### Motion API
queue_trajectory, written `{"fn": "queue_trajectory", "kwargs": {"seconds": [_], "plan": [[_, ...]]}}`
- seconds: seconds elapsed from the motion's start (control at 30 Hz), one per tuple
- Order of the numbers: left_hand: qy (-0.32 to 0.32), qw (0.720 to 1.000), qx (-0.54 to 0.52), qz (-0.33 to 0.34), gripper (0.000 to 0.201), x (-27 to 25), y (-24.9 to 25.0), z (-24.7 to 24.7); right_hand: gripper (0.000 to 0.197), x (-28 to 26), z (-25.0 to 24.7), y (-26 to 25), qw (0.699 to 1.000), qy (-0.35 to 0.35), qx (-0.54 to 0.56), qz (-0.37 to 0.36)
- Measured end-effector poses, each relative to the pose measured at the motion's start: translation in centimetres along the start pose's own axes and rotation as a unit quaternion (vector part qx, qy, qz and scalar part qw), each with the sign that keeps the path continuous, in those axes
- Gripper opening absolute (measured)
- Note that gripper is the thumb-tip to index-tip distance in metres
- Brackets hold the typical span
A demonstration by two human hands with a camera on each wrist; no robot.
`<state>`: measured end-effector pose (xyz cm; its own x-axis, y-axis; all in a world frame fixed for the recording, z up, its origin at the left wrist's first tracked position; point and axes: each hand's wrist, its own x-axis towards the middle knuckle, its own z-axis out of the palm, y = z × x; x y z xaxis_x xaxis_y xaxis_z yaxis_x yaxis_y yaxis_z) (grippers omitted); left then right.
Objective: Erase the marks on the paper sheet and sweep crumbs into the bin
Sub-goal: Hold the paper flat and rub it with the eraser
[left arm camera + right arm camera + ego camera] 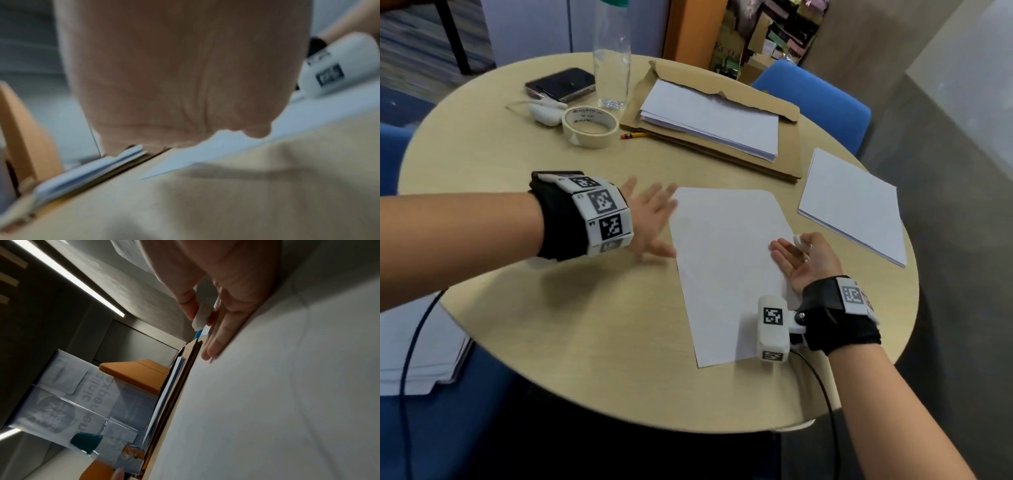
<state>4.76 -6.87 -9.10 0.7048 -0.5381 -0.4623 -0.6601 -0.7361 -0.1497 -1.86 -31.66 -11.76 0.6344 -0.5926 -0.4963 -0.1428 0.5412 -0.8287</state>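
Observation:
A white paper sheet [726, 267] lies on the round table [551, 325]; no marks show on it. My left hand [650, 219] is flat, fingers spread, at the sheet's left edge, blurred. My right hand [801, 257] stands on its side on the sheet's right edge, its outer fingers [216, 344] straight along the paper [267, 402]. Its thumb and forefinger pinch a small white eraser [799, 240] [202, 318]. In the left wrist view only my palm [185, 73] and a corner of the sheet [185, 160] show. No bin is in view.
A second paper stack [852, 205] lies right of the sheet. Behind it, papers sit on a brown envelope [722, 116]. A tape roll [589, 126], pencil [632, 135], clear bottle [613, 68], phone [561, 84] and white mouse-like object [544, 111] stand at the back. Blue chairs ring the table.

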Motion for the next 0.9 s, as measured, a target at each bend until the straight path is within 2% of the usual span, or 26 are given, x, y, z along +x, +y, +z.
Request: {"fn": "queue_trajectory", "kwargs": {"seconds": [0.07,0.13,0.2,0.27,0.3,0.37,0.43,0.47,0.57,0.63,0.73,0.8,0.9], "plan": [[-0.01,0.993,-0.056,0.103,0.1,0.1,1.6,-0.7,0.015,0.1,0.6,-0.2,1.0,0.005,-0.012,-0.002],[-0.035,0.98,-0.083,0.177,0.103,0.1,3.6,-0.8,0.013,0.0,1.3,-0.6,0.999,0.001,-0.035,0.004],[-0.042,0.975,-0.071,0.207,0.095,0.9,4.6,-0.7,0.012,-0.7,1.9,-1.2,0.996,-0.028,-0.081,0.022],[-0.036,0.971,-0.091,0.218,0.085,1.6,4.7,-0.9,0.009,-2.3,2.0,-2.0,0.975,-0.102,-0.195,0.023],[-0.03,0.968,-0.109,0.224,0.081,1.9,4.6,-1.0,0.009,-3.4,2.0,-2.2,0.95,-0.149,-0.276,0.013],[-0.026,0.965,-0.134,0.225,0.082,2.4,4.4,-1.2,0.009,-5.7,1.7,-2.2,0.866,-0.228,-0.444,-0.02],[-0.035,0.967,-0.122,0.223,0.089,2.7,4.5,-1.5,0.008,-7.7,1.5,-1.7,0.781,-0.272,-0.561,-0.042],[-0.043,0.969,-0.101,0.223,0.092,2.8,4.6,-1.6,0.009,-8.5,1.6,-1.4,0.752,-0.287,-0.592,-0.045],[-0.069,0.972,-0.047,0.222,0.099,3.1,5.0,-2.0,0.014,-9.9,2.2,0.3,0.686,-0.314,-0.653,-0.071],[-0.079,0.971,-0.027,0.223,0.102,3.1,5.1,-2.3,0.014,-10.4,2.6,1.6,0.656,-0.311,-0.68,-0.101],[-0.083,0.973,0.0,0.218,0.104,3.1,5.4,-2.5,0.023,-10.1,2.4,1.9,0.659,-0.277,-0.691,-0.113],[-0.083,0.974,0.014,0.212,0.105,3.2,5.5,-2.4,0.022,-9.4,1.8,0.9,0.671,-0.235,-0.695,-0.111],[-0.085,0.974,0.028,0.207,0.106,3.4,5.6,-2.4,0.015,-8.7,1.2,0.0,0.686,-0.184,-0.688,-0.146]]}}
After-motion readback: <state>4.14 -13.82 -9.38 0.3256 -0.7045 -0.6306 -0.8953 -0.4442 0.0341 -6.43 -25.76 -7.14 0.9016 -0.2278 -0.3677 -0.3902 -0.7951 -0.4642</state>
